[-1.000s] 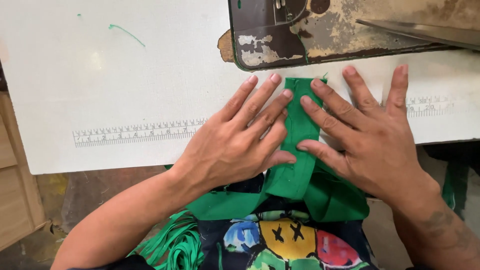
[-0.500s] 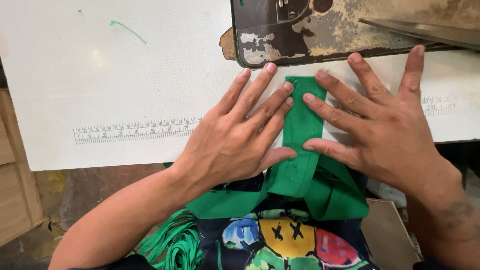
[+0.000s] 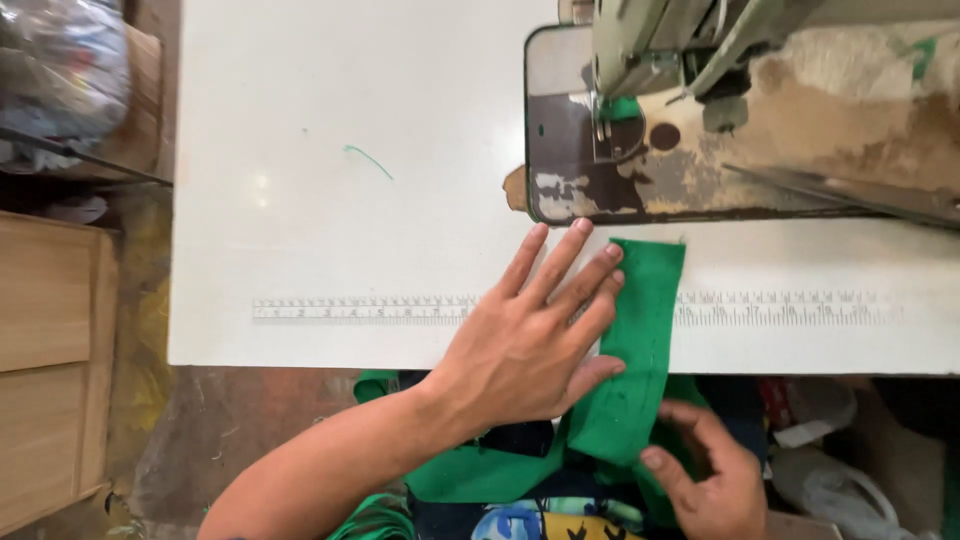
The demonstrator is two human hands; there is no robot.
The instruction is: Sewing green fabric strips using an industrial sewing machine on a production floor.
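The green cloth strip [image 3: 640, 340] draped over the table's [image 3: 350, 200] near edge, soft and light (likely slippery). Left hand [image 3: 530, 340] pressed it flat, fingers spread; right hand [image 3: 705, 475] pinched its hanging end.

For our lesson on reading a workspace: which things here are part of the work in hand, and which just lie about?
In use: green fabric strip; left hand; right hand; sewing machine.
Lying about: loose green thread; printed ruler; wooden crate.
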